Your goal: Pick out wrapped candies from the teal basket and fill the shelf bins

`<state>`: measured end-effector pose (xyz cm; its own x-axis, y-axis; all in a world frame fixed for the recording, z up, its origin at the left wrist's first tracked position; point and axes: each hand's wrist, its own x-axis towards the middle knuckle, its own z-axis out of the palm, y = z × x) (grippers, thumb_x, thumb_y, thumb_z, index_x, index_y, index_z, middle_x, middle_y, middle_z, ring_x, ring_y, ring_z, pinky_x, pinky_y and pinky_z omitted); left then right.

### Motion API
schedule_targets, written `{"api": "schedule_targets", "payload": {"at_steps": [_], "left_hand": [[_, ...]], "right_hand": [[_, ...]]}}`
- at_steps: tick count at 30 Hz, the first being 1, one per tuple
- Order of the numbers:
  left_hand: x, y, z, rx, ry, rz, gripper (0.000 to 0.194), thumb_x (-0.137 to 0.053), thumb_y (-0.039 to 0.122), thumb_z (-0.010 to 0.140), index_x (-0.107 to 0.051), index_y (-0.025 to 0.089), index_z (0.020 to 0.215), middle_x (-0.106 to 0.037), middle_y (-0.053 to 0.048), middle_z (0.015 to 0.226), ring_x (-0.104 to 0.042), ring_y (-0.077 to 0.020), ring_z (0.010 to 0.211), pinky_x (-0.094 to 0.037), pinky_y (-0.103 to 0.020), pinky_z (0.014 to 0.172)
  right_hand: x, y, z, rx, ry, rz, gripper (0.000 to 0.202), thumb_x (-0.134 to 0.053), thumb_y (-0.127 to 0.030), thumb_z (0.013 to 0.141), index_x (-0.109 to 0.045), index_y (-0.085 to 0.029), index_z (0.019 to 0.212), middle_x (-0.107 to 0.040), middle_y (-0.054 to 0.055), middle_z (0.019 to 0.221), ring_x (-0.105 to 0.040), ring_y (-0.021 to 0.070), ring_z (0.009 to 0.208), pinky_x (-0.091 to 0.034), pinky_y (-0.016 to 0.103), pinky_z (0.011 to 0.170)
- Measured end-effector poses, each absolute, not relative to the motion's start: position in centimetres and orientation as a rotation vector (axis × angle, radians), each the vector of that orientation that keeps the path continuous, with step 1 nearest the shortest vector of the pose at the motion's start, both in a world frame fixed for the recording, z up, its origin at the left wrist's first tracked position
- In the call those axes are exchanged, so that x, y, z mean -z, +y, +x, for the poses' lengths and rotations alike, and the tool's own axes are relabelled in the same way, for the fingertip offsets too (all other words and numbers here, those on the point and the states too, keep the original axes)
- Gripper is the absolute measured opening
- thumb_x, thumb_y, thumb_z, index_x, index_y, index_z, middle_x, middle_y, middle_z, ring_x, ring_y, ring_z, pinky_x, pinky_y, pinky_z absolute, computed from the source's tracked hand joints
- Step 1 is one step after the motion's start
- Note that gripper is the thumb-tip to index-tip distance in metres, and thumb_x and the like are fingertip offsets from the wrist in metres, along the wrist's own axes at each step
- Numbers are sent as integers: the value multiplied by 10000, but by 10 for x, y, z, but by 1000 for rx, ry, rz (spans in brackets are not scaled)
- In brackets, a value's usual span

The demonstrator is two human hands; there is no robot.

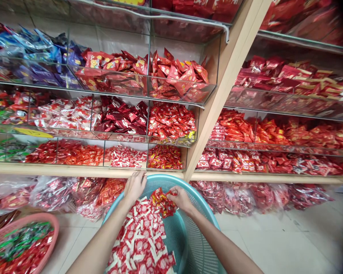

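Note:
A teal plastic basket [175,182] stands in front of the shelves. Inside lie many red-and-white wrapped candies [143,236], with a smaller pile of red-and-yellow wrapped candies [160,203] at the far end. My left hand [135,186] is at the basket's far left rim, its fingers bent over the edge close to the wooden shelf front; the fingertips are partly hidden. Above the red-and-yellow pile, my right hand [180,198] pinches a small red wrapped candy [171,193] between thumb and fingers.
Clear-fronted bins [125,156] of wrapped candy fill the shelves, divided by a slanting wooden post [217,95]. Plastic bags of candy [54,192] line the floor beneath. A pink basket [55,228] with green and red packets sits at lower left. Pale tiles [274,236] show at right.

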<state>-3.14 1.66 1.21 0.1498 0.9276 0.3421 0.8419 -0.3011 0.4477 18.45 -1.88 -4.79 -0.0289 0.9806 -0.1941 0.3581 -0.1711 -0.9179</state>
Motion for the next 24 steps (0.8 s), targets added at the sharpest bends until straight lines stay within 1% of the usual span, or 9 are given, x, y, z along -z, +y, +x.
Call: {"api": "schedule_targets", "payload": {"at_steps": [2,4,6,8,13,16,19,24], "left_hand": [[-12,16,-31,-833,1775,2270,318,-321,336,874,-560,197,1032,-633,-79,1021,-560,-210,918,-415,-324,778],[-13,16,-30,-820,1781,2281,317,-314,333,878,-559,199,1027,-632,-76,1024,-558,-210,927,-411,-325,785],[-13,16,-30,-816,1782,2286,312,-310,329,880,-561,201,1014,-632,-72,1019,-554,-209,934,-410,-323,787],[-13,16,-30,-823,1774,2289,306,-312,324,880,-565,202,1001,-633,-70,1009,-550,-205,936,-409,-319,789],[-12,16,-31,-836,1751,2304,295,-326,321,876,-573,207,991,-632,-67,1003,-545,-200,926,-406,-315,793],[-11,16,-31,-836,1749,2308,297,-326,323,875,-576,209,988,-631,-67,999,-544,-203,932,-405,-320,799],[-11,17,-31,-861,1741,2303,298,-334,325,871,-581,211,992,-632,-67,994,-544,-203,934,-404,-322,811],[-11,17,-31,-862,1739,2296,297,-340,331,868,-584,212,986,-635,-66,988,-547,-201,934,-405,-317,814]], "right_hand": [[49,-17,183,-995,-1571,-1606,188,-575,-343,729,-551,-183,825,-613,-3,729,-564,130,545,-456,253,502],[47,-16,182,-787,-1728,-1577,147,-522,-289,773,-594,-185,848,-640,21,810,-600,157,727,-465,274,675],[44,-15,180,-680,-1847,-1546,198,-490,-229,788,-619,-190,933,-644,42,947,-585,170,886,-428,282,806],[42,-14,178,-669,-1923,-1543,268,-472,-203,797,-612,-192,1025,-624,57,1043,-566,175,962,-400,282,859],[41,-13,176,-695,-2000,-1583,285,-455,-229,829,-582,-213,1084,-605,47,1088,-549,180,1011,-379,277,865],[41,-15,176,-645,-1967,-1677,305,-490,-236,814,-504,-235,1119,-606,35,1077,-556,181,986,-381,270,816],[39,-18,176,-552,-1989,-1729,277,-506,-210,803,-460,-233,1076,-615,32,1029,-578,171,910,-372,247,744],[28,-21,176,-313,-2127,-1858,175,-498,-200,814,-464,-226,984,-606,38,1013,-590,177,808,-325,241,629]]}}
